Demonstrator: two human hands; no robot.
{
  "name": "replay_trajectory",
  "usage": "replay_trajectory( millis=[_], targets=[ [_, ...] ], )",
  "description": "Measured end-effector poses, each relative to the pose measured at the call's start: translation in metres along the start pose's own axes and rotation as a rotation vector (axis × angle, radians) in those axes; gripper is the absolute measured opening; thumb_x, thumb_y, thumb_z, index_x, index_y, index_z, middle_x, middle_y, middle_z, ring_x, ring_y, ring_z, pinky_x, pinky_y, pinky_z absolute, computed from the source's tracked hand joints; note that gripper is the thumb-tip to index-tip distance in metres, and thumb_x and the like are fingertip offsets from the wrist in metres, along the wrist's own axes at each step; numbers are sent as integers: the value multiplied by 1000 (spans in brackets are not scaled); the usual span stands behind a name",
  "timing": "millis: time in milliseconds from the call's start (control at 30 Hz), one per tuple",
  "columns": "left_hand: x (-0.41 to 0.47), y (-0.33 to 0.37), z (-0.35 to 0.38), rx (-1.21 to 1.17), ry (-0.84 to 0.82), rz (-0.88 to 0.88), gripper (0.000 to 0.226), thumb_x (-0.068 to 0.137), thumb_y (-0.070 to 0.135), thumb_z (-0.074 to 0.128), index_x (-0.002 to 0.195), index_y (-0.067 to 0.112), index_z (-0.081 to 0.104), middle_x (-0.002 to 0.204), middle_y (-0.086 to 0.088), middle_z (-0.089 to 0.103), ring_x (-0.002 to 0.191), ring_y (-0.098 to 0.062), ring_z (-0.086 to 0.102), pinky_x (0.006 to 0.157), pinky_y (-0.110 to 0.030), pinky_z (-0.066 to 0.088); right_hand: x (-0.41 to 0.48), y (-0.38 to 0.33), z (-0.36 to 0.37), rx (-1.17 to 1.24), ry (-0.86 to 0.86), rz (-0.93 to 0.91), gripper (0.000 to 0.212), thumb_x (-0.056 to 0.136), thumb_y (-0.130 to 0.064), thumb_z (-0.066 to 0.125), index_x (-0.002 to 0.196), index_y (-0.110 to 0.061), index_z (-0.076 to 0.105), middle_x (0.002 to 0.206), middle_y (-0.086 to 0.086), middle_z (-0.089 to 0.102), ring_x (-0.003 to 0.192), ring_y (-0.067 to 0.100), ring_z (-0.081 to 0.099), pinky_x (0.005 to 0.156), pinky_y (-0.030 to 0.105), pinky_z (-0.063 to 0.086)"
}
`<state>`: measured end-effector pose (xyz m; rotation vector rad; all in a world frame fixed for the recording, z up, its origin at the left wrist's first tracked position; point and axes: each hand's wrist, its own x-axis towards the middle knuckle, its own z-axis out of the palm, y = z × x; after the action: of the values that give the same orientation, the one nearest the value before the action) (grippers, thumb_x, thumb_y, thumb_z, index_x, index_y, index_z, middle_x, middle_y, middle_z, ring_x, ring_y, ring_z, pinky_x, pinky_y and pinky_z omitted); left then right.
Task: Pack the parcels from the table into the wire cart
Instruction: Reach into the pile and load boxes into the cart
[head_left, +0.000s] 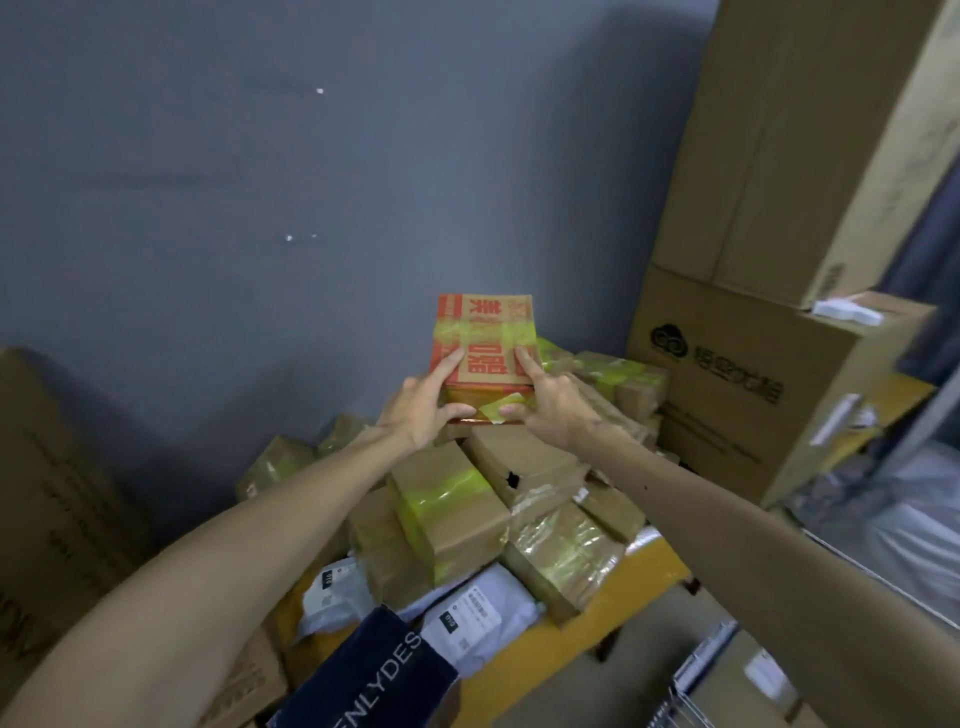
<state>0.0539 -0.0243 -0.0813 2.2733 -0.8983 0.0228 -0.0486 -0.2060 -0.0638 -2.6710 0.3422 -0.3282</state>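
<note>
A small cardboard parcel (485, 343) with red print and yellow-green tape is held up above the pile, in front of the grey wall. My left hand (423, 402) grips its left side, fingers on top and thumb underneath. My right hand (550, 397) grips its right side the same way. Below lies a heap of taped brown parcels (457, 514) and white mailer bags (483, 613) on the yellow table (649, 566). The wire cart (691, 696) shows at the bottom right with a box inside.
Large stacked cartons (769, 260) stand at the right against the wall. Another big carton (47, 509) stands at the left. A dark blue printed box (374, 670) sits at the pile's near edge. Grey floor lies between table and cart.
</note>
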Motion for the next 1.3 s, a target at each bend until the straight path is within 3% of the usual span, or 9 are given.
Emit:
replay_trajectory(
  millis=[200,500,733,900,1067,1167,1300],
  targets=[
    [12,84,50,-28,-108,150,88,81,47,75,148,53,19,147,-1,49,131,-28,51,103,-48,48,-63,71,-55,-21,91,137,95,90,-49,65,159,-25,4,145,18,47,129,36,48,107,41,41],
    [0,234,153,-76,-183,310,97,75,35,85,154,32,29,144,-3,53,131,-21,49,104,-24,37,-184,191,-132,-39,224,191,95,91,-32,69,158,-15,3,148,12,48,129,32,51,108,37,40],
    [-35,348,251,-124,-270,365,100,69,38,88,153,32,34,139,-2,58,128,-21,52,100,-22,40,-288,296,-180,-69,275,295,95,91,-29,70,158,-14,5,154,14,38,135,35,42,108,39,37],
    [-66,421,325,-125,-363,435,100,75,34,85,155,34,26,137,-4,60,123,-23,57,100,-34,49,-366,362,-201,-74,314,411,98,88,-22,72,158,-11,5,152,19,40,133,38,45,107,42,39],
    [-98,470,398,-182,-550,502,96,82,16,80,156,27,21,144,-8,51,133,-23,49,111,-34,40,-439,413,-204,-76,332,517,101,87,-19,74,157,-7,3,150,21,41,132,38,46,107,41,38],
    [-109,493,440,-145,-600,576,96,82,15,79,157,29,20,144,-9,51,130,-23,52,108,-28,40,-475,436,-201,-58,333,627,101,89,-24,73,158,-12,0,152,17,40,133,35,45,107,38,37],
    [-124,515,493,-137,-679,633,99,81,20,81,156,34,18,134,-13,59,122,-27,57,103,-38,49,-512,462,-195,-9,342,785,99,90,-27,70,158,-17,-1,149,16,45,130,33,48,107,39,38]
  ],
)
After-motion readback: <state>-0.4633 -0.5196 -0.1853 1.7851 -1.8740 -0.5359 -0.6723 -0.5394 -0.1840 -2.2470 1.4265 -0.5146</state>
